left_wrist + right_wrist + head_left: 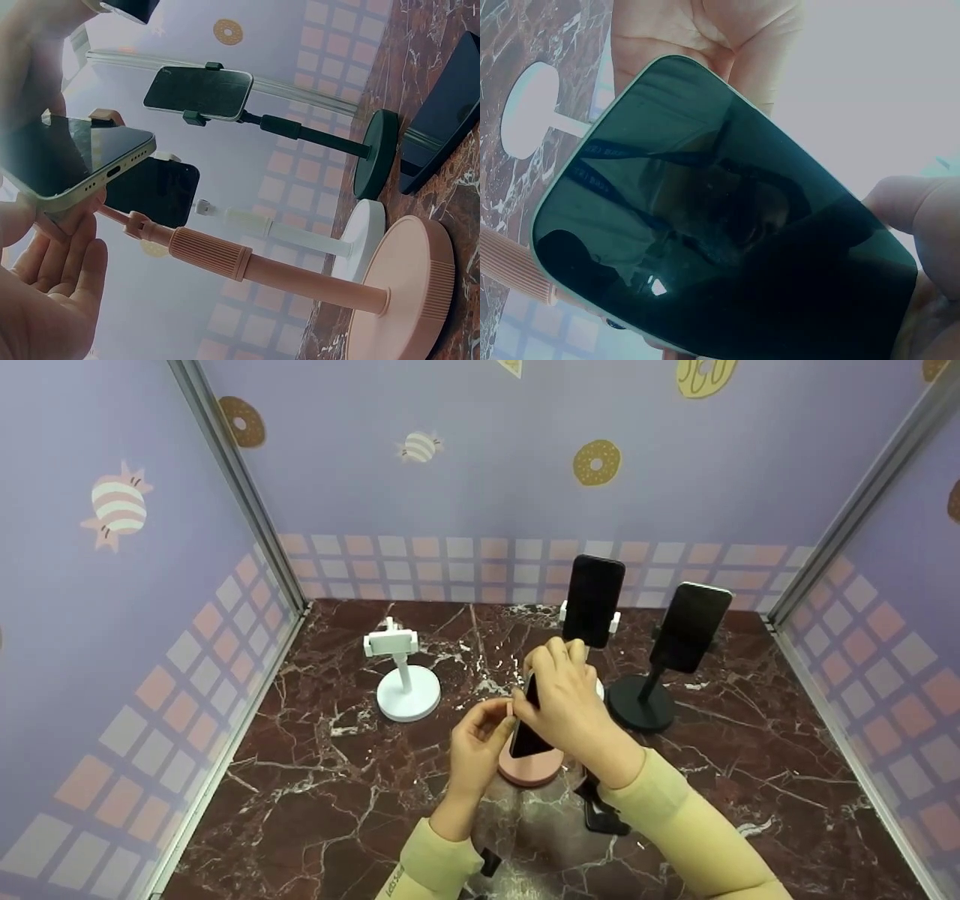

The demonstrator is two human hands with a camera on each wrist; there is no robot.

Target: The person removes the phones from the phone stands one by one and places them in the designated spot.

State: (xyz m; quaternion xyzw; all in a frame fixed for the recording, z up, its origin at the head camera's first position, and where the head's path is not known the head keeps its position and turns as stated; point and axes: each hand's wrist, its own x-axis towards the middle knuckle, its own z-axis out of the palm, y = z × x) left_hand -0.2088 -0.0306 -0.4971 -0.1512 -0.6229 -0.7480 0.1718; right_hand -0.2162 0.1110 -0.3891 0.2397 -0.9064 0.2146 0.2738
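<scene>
Phone (527,727): long axis upright, gripped in right hand (570,701) directly above pink stand (531,769); left hand (480,735) just beside, pinching stand's clamp, nearer it.

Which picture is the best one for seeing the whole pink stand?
The left wrist view. There the pink stand shows from its round base up the ribbed pole to the clamp by the phone. In the head view both hands hide all but the base. The right wrist view catches only a ribbed bit at the left edge.
</scene>
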